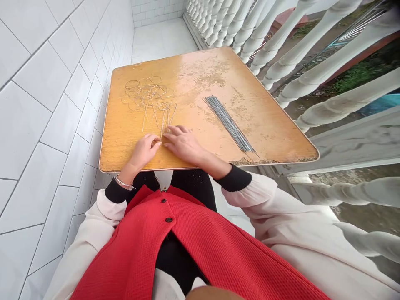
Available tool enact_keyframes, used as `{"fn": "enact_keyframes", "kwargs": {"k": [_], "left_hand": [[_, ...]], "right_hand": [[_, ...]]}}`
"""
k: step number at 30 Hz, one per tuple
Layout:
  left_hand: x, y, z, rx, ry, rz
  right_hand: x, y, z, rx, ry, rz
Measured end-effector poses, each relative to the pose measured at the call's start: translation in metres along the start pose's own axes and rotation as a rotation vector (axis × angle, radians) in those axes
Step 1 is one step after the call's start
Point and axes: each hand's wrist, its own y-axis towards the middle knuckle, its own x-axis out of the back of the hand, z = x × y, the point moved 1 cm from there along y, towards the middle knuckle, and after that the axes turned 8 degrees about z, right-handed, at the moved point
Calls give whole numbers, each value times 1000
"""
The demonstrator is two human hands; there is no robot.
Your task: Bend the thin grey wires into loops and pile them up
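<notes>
Thin silver wire loops (146, 98) flat on a worn orange wooden bench (131, 154), straight stems (164, 121) between a half-curled left hand (144, 151), its hold impossible to tell, and a flat, open right hand (184, 143); light fingertip pressure best, no kinking.

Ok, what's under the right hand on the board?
The right hand covers the worn wooden board there; thin wire stems run in beside its fingers. Whatever lies beneath the palm is hidden.
</notes>
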Motion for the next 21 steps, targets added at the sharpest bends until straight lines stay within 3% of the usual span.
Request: {"fn": "enact_keyframes", "kwargs": {"k": [2, 4, 8, 11, 14, 18, 21], "left_hand": [[2, -5, 4, -8, -6, -12], [5, -9, 10, -16, -32, -46], [7, -14, 21, -29, -91, -78], [5, -16, 22, -5, -108, -77], [3, -16, 20, 12, -115, -82], [3, -17, 18, 3, -111, -74], [4, -18, 18, -2, -104, -77]], "right_hand": [[-1, -5, -1, 13, 31, -15], [9, -7, -17, -72, 80, -64], [52, 0, -75, -488, -5, -108], [77, 12, -109, -695, -181, 98], [80, 28, -122, -733, -230, 187], [68, 43, -129, -750, -292, 246], [65, 46, -134, -733, -171, 166]]}}
